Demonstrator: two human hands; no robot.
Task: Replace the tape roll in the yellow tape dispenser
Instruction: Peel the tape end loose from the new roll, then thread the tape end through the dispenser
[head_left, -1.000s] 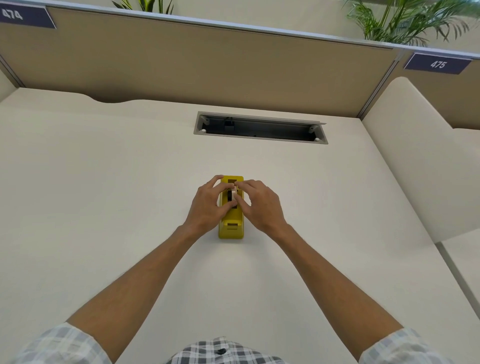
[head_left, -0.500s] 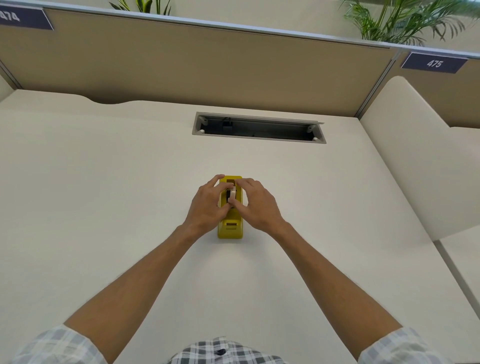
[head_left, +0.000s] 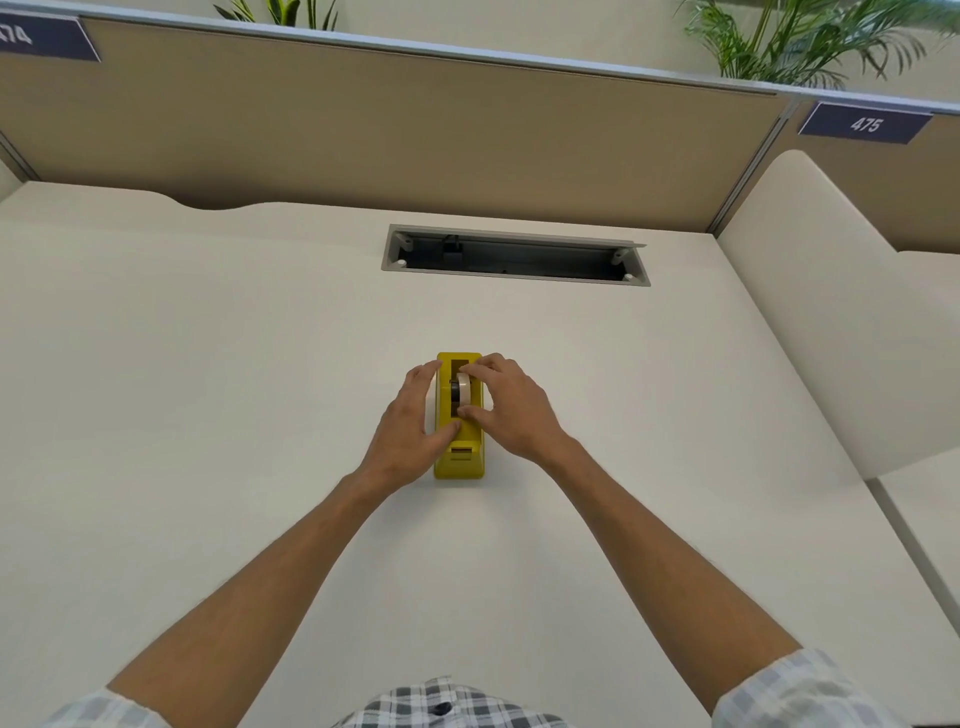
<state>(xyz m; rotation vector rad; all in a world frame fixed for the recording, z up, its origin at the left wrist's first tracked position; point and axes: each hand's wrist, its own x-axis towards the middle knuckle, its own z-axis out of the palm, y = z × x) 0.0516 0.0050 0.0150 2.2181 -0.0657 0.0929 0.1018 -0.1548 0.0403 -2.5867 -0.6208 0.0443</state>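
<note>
Yellow plastic tape dispenser (head_left: 459, 457) flat on the pale cream table (head_left: 208, 389), long axis running away from the body, nearer than the grey rectangular cable slot (head_left: 514, 255). White tape roll (head_left: 464, 388) with a dark core sitting upright in the dispenser's well. Left hand (head_left: 410, 431) pressed against the dispenser's left side, thumb lying on its top just nearer than the roll, grip narrow around the body. Right hand (head_left: 511, 402) on the dispenser's right side, fingertip at the roll's far edge, thumb at its near edge, grip pinching the roll.
</note>
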